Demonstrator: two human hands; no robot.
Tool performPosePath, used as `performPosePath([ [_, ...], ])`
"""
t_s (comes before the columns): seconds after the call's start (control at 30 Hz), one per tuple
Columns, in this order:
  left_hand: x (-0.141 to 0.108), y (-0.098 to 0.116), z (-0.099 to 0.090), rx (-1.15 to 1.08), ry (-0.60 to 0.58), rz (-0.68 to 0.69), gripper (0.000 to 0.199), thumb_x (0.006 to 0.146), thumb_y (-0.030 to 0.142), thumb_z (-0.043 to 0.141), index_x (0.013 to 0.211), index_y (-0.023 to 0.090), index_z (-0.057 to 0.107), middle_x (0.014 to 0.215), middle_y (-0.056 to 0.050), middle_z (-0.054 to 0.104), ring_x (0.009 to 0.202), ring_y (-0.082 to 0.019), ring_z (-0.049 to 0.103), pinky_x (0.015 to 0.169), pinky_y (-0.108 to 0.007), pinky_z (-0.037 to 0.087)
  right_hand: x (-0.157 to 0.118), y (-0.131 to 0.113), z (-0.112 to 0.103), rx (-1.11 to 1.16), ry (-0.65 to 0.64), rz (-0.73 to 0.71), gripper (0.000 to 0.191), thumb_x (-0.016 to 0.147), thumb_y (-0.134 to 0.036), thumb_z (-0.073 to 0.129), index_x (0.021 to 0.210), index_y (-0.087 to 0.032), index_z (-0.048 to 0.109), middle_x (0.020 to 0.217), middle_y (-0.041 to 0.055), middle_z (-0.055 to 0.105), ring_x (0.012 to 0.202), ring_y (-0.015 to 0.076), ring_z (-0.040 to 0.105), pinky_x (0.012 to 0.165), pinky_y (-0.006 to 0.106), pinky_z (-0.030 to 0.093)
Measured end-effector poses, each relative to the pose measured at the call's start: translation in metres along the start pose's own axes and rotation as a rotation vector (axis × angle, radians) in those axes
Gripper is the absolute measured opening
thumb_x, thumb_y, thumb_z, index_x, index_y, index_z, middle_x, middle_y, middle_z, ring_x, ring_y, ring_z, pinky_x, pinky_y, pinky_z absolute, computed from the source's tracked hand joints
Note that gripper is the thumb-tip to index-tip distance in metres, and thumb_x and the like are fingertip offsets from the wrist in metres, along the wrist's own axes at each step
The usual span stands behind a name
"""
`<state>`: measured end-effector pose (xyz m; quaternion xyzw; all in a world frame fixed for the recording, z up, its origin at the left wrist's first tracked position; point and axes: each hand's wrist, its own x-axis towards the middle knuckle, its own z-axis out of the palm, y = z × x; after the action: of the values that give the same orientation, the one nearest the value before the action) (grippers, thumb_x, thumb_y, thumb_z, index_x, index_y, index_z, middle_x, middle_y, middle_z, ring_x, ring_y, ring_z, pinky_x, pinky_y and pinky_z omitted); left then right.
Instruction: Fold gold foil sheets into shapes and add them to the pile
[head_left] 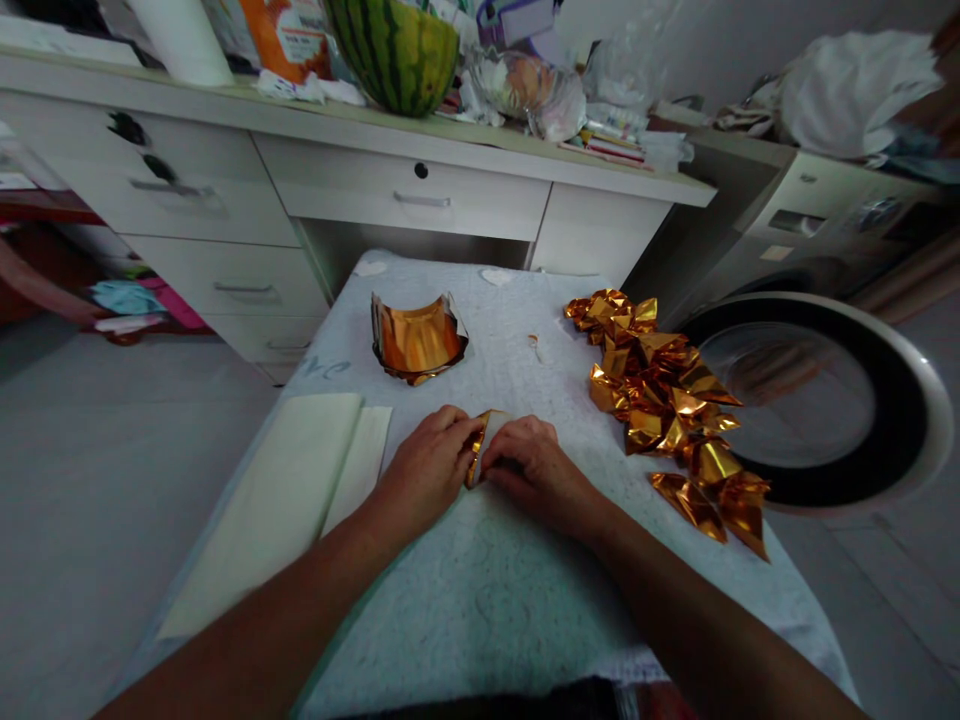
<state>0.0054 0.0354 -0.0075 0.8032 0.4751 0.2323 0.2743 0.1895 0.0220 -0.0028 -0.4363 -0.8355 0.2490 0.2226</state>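
Observation:
Close together over the middle of the cloth-covered table, my left hand (431,452) and my right hand (544,470) both grip a small piece of gold foil paper (477,452). Its gold side faces left and a pale side shows between the hands. The fingers of each hand are closed on it, partly hiding it. Beyond them stands a curved stack of gold foil sheets (420,338). A heap of folded gold foil pieces (667,390) lies to the right. Left of my left hand are pale paper sheets (285,490), stacked flat.
A white desk with drawers (405,185) stands behind the table (510,590). On it are a cut watermelon (397,55), a white roll (184,40) and plastic bags. At the right, a washing machine's round door (817,400) hangs open beside the table edge.

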Motion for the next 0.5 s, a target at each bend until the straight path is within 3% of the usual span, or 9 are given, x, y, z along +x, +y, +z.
performPosePath([
  [0.13, -0.003, 0.000, -0.004, -0.011, -0.029, 0.041, 0.033, 0.081, 0.007, 0.049, 0.106, 0.022, 0.064, 0.103, -0.007, 0.059, 0.098, -0.024, 0.057, 0.088, -0.039, 0.046, 0.004, -0.001, 0.001, -0.030, -0.013, 0.062, 0.011, 0.082, -0.012, 0.069, 0.085, -0.023, 0.070, 0.091, 0.0018, 0.065, 0.094, 0.0205, 0.053, 0.090, 0.039, 0.032],
  [0.37, -0.008, 0.000, -0.011, -0.020, -0.105, 0.059, 0.025, 0.083, 0.010, 0.050, 0.104, 0.019, 0.060, 0.111, -0.008, 0.056, 0.104, -0.024, 0.054, 0.094, -0.041, 0.045, 0.015, -0.010, -0.008, -0.084, -0.144, 0.167, 0.005, 0.086, -0.022, 0.067, 0.083, -0.023, 0.071, 0.096, 0.0038, 0.061, 0.098, 0.0220, 0.049, 0.088, 0.039, 0.033],
  [0.5, -0.009, -0.002, -0.009, -0.013, -0.104, 0.059, 0.025, 0.083, 0.010, 0.050, 0.104, 0.019, 0.058, 0.114, -0.008, 0.056, 0.107, -0.023, 0.053, 0.096, -0.040, 0.044, 0.014, -0.010, -0.007, -0.080, -0.117, 0.190, 0.005, 0.087, -0.022, 0.067, 0.082, -0.021, 0.069, 0.098, 0.0036, 0.059, 0.098, 0.0214, 0.047, 0.088, 0.038, 0.033],
])
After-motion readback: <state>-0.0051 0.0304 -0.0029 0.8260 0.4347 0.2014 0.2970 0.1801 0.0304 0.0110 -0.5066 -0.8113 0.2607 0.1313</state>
